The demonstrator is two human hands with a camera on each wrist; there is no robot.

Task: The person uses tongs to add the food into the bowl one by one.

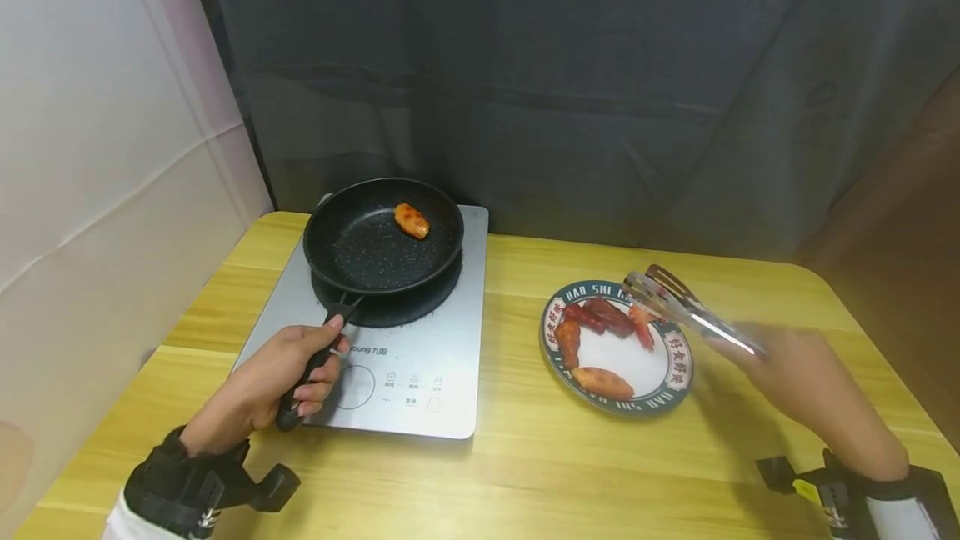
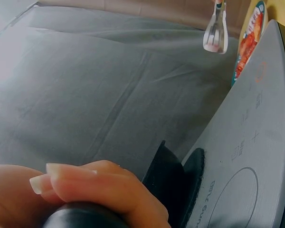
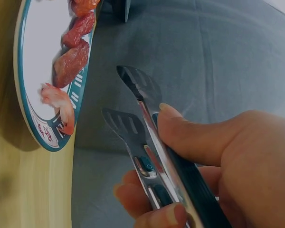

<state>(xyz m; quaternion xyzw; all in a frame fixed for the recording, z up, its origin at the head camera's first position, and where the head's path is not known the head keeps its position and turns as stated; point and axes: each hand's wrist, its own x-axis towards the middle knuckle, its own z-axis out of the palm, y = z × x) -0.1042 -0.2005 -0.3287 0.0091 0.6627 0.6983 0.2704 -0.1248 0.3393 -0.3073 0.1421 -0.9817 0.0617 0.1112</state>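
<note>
My left hand grips the handle of a black frying pan. The pan is over an induction cooker; I cannot tell whether its whole base touches. One browned chicken wing piece lies in the pan, right of centre. My right hand, blurred in the head view, holds metal tongs by the plate's right side. In the right wrist view the tongs have their tips apart with nothing between them. On the plate are a browned wing piece and several reddish meat pieces.
A yellow wood-grain table carries the cooker at left and the plate at right. Dark grey cloth hangs along the back edge, with a white panel at left and a brown surface at right.
</note>
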